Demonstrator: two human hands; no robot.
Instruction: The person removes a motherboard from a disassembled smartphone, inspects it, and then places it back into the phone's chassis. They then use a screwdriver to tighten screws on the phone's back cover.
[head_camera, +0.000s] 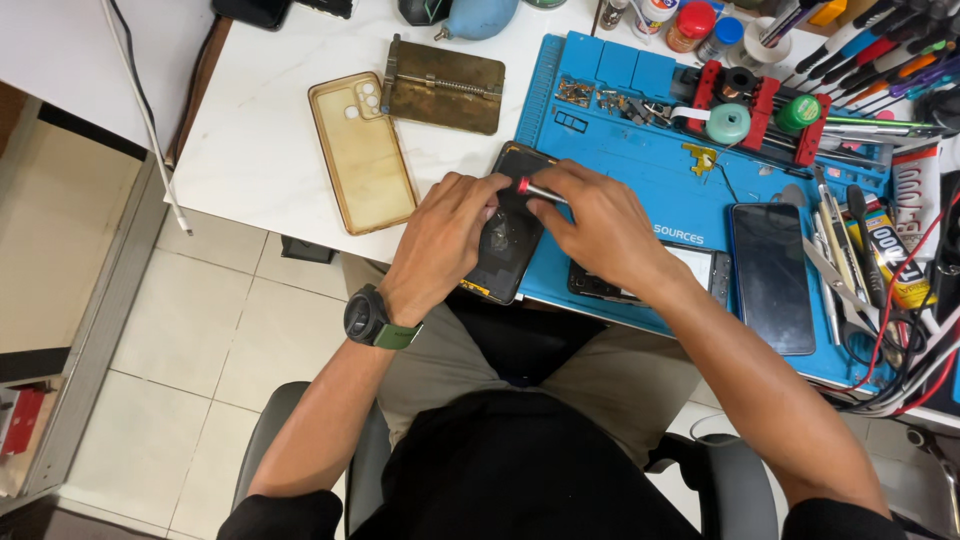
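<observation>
My left hand (445, 235) lies on the black phone (508, 240), which sits at the table's front edge, half on the blue mat (640, 150), and my fingers press down on it, curled but not closed around it. My right hand (600, 225) is closed around a small screwdriver (540, 190) with a red end, pointing toward 10 o'clock. A yellowed phone case (360, 150) lies at 10 o'clock from the phone, and another dark phone (770, 275) lies at 3 o'clock.
</observation>
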